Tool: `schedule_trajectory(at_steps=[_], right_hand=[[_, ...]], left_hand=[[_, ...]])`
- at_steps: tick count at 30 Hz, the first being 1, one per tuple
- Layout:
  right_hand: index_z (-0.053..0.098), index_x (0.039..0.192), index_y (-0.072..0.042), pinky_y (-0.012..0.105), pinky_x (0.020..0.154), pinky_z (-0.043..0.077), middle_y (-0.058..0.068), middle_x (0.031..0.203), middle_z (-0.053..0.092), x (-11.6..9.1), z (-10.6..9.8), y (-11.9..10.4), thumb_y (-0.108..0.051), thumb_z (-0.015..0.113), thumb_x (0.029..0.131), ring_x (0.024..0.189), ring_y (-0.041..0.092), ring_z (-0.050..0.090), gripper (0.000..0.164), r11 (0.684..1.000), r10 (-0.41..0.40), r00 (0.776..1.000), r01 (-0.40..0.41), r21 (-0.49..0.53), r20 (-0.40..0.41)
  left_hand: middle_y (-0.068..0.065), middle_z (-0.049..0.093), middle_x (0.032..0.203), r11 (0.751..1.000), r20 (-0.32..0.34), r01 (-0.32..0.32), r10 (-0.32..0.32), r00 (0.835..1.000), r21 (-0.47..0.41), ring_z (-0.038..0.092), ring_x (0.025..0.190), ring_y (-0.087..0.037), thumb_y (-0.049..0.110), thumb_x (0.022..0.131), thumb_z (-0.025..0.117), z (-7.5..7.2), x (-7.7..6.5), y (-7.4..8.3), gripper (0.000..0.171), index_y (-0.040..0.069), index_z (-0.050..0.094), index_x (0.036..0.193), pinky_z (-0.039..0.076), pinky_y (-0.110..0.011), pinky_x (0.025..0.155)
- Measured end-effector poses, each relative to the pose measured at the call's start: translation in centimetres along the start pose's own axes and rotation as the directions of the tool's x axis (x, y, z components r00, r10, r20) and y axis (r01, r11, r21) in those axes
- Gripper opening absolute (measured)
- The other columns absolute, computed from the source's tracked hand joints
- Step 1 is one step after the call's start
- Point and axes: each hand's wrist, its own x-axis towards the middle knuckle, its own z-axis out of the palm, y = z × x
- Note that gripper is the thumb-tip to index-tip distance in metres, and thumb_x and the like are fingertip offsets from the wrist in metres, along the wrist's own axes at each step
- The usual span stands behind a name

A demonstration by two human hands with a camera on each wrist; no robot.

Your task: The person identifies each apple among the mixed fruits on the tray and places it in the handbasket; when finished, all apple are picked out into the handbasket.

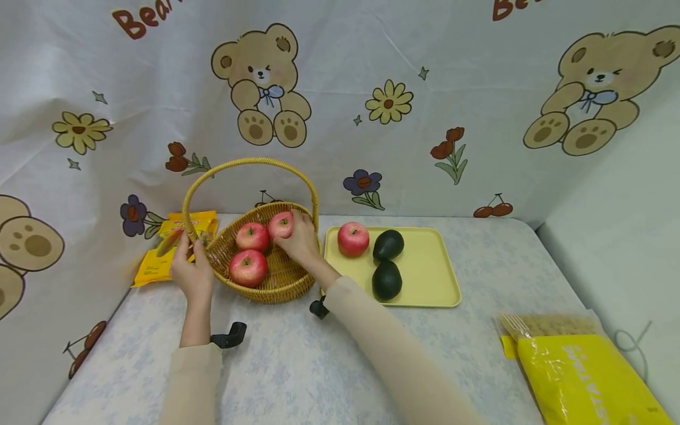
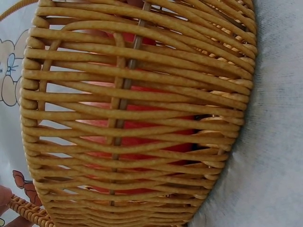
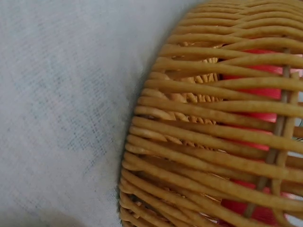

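Observation:
A woven wicker basket (image 1: 281, 292) with a tall arched handle stands on the table in the head view. My left hand (image 1: 192, 271) grips the handle's left foot; some of its fingertips (image 2: 4, 196) show on the handle in the left wrist view. Inside the basket lie two red apples, one in front (image 1: 248, 268) and one behind it (image 1: 253, 236). My right hand (image 1: 300, 239) reaches over the basket's right side and holds a third apple (image 1: 281, 224) near the back rim. Both wrist views mostly show the basket's weave, with red apples (image 2: 142, 142) visible through the gaps.
Right of the basket sits a yellow tray (image 1: 425, 265) bearing an apple (image 1: 353, 239) and two dark green avocados (image 1: 387, 280). A yellow packet (image 1: 154, 265) lies behind my left hand. At front right is a yellow bag (image 1: 589, 372). A patterned cloth (image 1: 340, 71) hangs behind the table.

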Motion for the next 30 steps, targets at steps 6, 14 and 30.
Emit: schedule_trajectory(at_steps=[6,14,30], right_hand=[[0.044,0.143,-0.01,0.041,0.1,0.05,0.016,0.137,0.05,0.4,0.8,0.0,-0.029,0.082,0.078,0.121,0.031,0.056,0.077,0.999,0.043,0.999,-0.043,-0.022,0.019],[0.043,0.144,-0.01,0.041,0.095,0.053,0.016,0.135,0.05,0.8,1.2,-0.2,-0.031,0.082,0.079,0.113,0.033,0.061,0.078,0.993,0.115,0.993,-0.113,-0.041,0.042],[0.041,0.136,-0.008,0.041,0.091,0.054,0.015,0.126,0.051,1.2,1.5,0.0,-0.032,0.082,0.079,0.108,0.033,0.062,0.074,0.985,0.159,0.983,-0.152,-0.077,0.091]], left_hand=[[-0.01,0.06,0.136,0.998,-0.02,-0.055,0.055,0.998,-0.012,0.061,0.116,-0.03,0.018,0.102,0.049,0.0,0.1,-0.3,0.04,0.014,0.051,0.143,0.05,-0.045,0.099],[-0.009,0.061,0.135,0.997,-0.019,-0.078,0.077,0.997,-0.011,0.062,0.115,-0.028,0.018,0.102,0.05,0.0,0.0,-0.3,0.04,0.014,0.052,0.142,0.053,-0.037,0.095],[-0.009,0.061,0.135,0.998,-0.027,-0.055,0.055,0.998,0.001,0.061,0.115,-0.026,0.018,0.102,0.05,0.2,0.0,-0.3,0.04,0.016,0.052,0.142,0.053,-0.045,0.096]])
